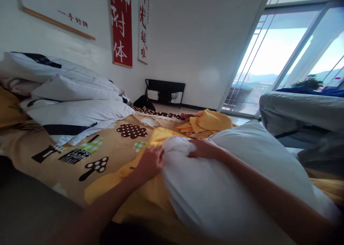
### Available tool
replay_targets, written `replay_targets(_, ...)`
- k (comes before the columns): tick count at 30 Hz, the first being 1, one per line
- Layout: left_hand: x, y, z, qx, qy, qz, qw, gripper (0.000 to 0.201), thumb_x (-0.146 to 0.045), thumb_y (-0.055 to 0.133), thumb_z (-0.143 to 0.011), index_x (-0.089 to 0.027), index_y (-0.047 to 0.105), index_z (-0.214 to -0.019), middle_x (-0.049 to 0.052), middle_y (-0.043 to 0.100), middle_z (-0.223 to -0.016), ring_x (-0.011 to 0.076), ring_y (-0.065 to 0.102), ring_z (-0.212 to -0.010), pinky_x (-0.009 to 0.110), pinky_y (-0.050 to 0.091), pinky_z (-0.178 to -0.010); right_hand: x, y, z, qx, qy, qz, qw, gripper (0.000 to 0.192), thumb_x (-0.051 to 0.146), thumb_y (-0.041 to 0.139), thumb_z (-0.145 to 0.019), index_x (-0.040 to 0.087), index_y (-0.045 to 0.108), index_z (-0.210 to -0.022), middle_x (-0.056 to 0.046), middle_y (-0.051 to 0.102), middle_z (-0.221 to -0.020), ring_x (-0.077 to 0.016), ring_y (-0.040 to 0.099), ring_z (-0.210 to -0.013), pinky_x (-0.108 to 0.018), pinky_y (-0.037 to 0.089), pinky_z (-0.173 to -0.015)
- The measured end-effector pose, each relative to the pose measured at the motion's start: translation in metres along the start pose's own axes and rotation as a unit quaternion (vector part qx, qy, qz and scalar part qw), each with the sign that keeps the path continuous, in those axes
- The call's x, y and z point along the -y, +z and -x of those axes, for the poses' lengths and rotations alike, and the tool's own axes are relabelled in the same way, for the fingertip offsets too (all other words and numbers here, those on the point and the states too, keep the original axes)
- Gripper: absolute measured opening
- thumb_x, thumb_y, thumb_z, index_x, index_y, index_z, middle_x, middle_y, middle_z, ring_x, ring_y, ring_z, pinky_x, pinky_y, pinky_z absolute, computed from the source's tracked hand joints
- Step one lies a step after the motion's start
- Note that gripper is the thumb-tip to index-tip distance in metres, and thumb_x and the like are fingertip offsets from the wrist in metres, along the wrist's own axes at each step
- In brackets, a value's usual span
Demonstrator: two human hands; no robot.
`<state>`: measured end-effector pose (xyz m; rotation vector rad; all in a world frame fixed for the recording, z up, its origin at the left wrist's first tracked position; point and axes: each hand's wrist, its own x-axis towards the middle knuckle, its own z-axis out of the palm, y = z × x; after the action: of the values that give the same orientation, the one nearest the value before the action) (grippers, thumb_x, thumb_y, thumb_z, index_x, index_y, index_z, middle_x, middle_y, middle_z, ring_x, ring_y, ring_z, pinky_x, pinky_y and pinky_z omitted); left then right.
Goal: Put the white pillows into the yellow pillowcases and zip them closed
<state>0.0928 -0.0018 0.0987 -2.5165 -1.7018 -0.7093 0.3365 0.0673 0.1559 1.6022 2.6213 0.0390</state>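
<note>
Nearest to us lies a big white pillow (231, 187), soft and puffy, with a smooth cover that bunches into folds at its far left end. It rests on a yellow cloth (139, 198) spread over the bed, and it fills the lower right part of the view.

Our right hand (202, 149) lies on the top of the pillow at that bunched end, the fingers curled down into the white fabric and gripping it. Our left hand (150, 162) is just beside the same end, on its left side, with the fingers pressed together and bent against the fabric edge where it meets the yellow cloth. We cannot tell if this hand pinches the white cover or the yellow cloth.

Behind the hands we see the bed sheet (80, 155), tan with brown mushroom patterns. Farther, a heap of yellow fabric (206, 125) is crumpled on the bed. At the left, white pillows and quilts (70, 105) are stacked. On the far wall hang red and white banners (123, 26), and on the right is a large window (285, 55).
</note>
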Motion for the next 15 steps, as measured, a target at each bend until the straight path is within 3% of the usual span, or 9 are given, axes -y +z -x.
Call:
replay_targets(2,0.007,0.005,-0.020,-0.021,-0.051,-0.062,0.997,0.029,-0.023,0.048,-0.083,-0.015,0.054,-0.111,0.013,0.062,-0.109,0.0264,0.056,-0.103,0.038,0.044,-0.084,0.016,-0.008,0.015,-0.002,0.008,0.044,0.999,0.061,0.057,0.062,-0.074,0.025,0.058,-0.126,-0.012,0.069,-0.108,-0.0313,0.064,-0.101,-0.038,0.045,-0.082)
replay_targets(4,0.010,0.011,-0.033,0.002,-0.066,-0.108,0.992,0.040,-0.026,0.054,-0.078,-0.014,0.053,-0.117,0.017,0.059,-0.116,0.0313,0.054,-0.109,0.043,0.043,-0.087,0.033,-0.013,0.030,-0.004,0.018,0.086,0.996,0.067,0.057,0.060,-0.076,0.024,0.053,-0.134,-0.015,0.068,-0.107,-0.0337,0.063,-0.102,-0.041,0.044,-0.083)
replay_targets(6,0.011,0.015,-0.040,0.019,-0.072,-0.125,0.989,0.034,-0.023,0.053,-0.079,-0.014,0.057,-0.112,0.018,0.061,-0.113,0.0323,0.055,-0.108,0.045,0.042,-0.088,0.048,-0.015,0.043,0.004,0.014,0.104,0.994,0.067,0.055,0.059,-0.079,0.024,0.048,-0.138,-0.016,0.069,-0.106,-0.0341,0.064,-0.101,-0.043,0.044,-0.084)
replay_targets(10,0.009,0.012,-0.044,0.001,-0.107,-0.151,0.983,0.028,-0.010,0.038,-0.086,-0.012,0.061,-0.103,0.020,0.063,-0.109,0.0327,0.056,-0.108,0.049,0.037,-0.092,0.066,-0.014,0.060,0.020,-0.006,0.131,0.991,0.062,0.048,0.057,-0.084,0.026,0.045,-0.140,-0.016,0.070,-0.103,-0.0341,0.066,-0.097,-0.044,0.047,-0.080)
replay_targets(15,0.006,-0.002,-0.052,-0.009,-0.147,-0.151,0.977,0.029,-0.013,0.035,-0.090,-0.012,0.062,-0.099,0.015,0.069,-0.091,0.0259,0.065,-0.089,0.043,0.038,-0.088,0.080,-0.005,0.058,-0.002,-0.042,0.154,0.987,0.040,0.034,0.053,-0.089,0.025,0.056,-0.128,-0.015,0.072,-0.093,-0.0302,0.069,-0.090,-0.038,0.051,-0.072)
